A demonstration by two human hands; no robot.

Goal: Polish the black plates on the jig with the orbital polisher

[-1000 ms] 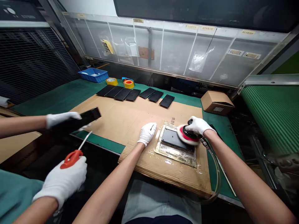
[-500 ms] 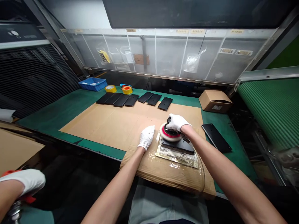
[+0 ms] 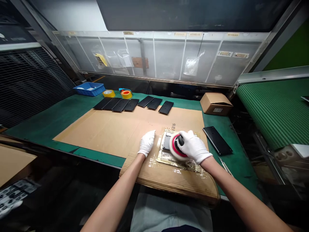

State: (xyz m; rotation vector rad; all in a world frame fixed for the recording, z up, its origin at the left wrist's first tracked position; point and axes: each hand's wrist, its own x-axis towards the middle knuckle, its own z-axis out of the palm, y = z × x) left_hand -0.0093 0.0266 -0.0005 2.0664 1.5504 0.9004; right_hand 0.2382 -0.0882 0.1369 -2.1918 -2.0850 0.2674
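My right hand (image 3: 195, 147), in a white glove, is wrapped round the black grip of a polisher (image 3: 179, 154) with a red ring and a pale round pad. The pad is tilted and rests on a black plate (image 3: 166, 142), hiding most of it. That plate lies in a shallow taped frame (image 3: 162, 157) on a thick cardboard pad (image 3: 173, 182). My left hand (image 3: 146, 143), also gloved, lies on the cardboard left of the frame, fingers close together and holding nothing visible.
Several black plates (image 3: 120, 105) lie along the back of a cardboard sheet (image 3: 101, 132). Another black plate (image 3: 217, 140) and a thin metal tool (image 3: 225, 166) are at right. Beyond are tape rolls (image 3: 109, 93), a blue bin (image 3: 89, 89), a carton (image 3: 214, 104) and a green conveyor (image 3: 275, 103).
My right hand has moved the polisher right and nearer me over the plate, uncovering its left end. My left hand stays beside the frame. At lower left, another person's gloved hand has left its earlier spot.
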